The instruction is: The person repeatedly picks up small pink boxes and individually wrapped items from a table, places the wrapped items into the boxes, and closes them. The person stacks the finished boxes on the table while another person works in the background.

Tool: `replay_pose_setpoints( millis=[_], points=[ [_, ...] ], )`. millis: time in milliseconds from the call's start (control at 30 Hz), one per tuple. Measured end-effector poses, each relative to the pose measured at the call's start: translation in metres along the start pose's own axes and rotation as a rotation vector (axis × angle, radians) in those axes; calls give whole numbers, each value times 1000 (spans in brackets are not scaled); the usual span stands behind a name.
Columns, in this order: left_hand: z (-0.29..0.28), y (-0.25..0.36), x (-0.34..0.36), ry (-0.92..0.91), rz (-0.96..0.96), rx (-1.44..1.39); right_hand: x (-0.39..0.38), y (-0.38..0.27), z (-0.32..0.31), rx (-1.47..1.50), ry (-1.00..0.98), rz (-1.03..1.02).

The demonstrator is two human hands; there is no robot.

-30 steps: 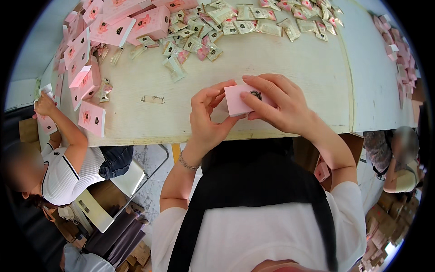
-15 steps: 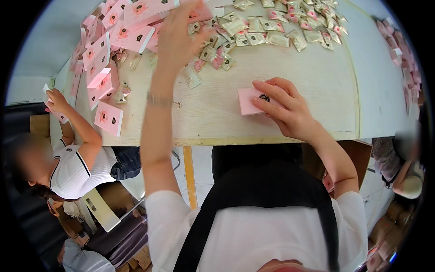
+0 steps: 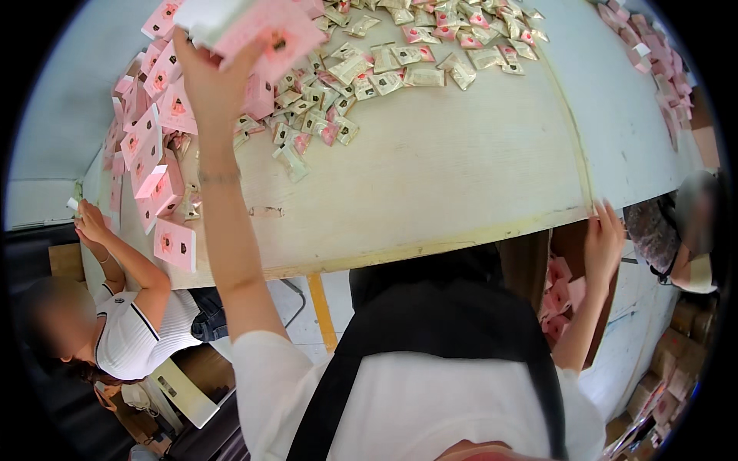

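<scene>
My left hand (image 3: 211, 84) is raised over the far left of the table, its fingers closed on a pink box (image 3: 280, 42) with a white flap. Motion blurs the box a little. Off the table's front right edge is my right hand (image 3: 605, 242), fingers stretched out and nothing visible in them. Beside and below it stands a brown carton (image 3: 607, 323) holding several pink boxes (image 3: 555, 300). Small wrapped sachets (image 3: 350, 69) lie heaped under and to the right of the held box.
Many pink boxes (image 3: 157, 154) are piled along the table's left side. Another person (image 3: 131, 323) sits at the left, hands on a small white-and-pink item. More pink boxes (image 3: 653, 61) lie at the far right, where a second person (image 3: 696, 230) is partly visible.
My right hand has left the table with the small pink box, which no longer shows in it, and is now by the carton. My left hand has moved left and holds a pink box.
</scene>
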State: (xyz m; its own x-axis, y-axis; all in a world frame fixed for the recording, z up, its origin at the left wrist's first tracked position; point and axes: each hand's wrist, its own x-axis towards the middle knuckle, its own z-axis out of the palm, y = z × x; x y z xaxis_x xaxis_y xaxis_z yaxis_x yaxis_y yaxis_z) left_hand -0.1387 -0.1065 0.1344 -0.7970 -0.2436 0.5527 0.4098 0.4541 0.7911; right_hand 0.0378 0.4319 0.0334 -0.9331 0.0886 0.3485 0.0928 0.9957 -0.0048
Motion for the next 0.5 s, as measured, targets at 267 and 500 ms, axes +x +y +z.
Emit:
replay_pose_setpoints(
  millis=[267,500],
  points=[
    [-12,16,-177,304,-37,133,168,-309,100,663,93,-993],
    [-25,-12,-273,509,-148,8,81,-277,60,537,-122,-1001]
  ],
)
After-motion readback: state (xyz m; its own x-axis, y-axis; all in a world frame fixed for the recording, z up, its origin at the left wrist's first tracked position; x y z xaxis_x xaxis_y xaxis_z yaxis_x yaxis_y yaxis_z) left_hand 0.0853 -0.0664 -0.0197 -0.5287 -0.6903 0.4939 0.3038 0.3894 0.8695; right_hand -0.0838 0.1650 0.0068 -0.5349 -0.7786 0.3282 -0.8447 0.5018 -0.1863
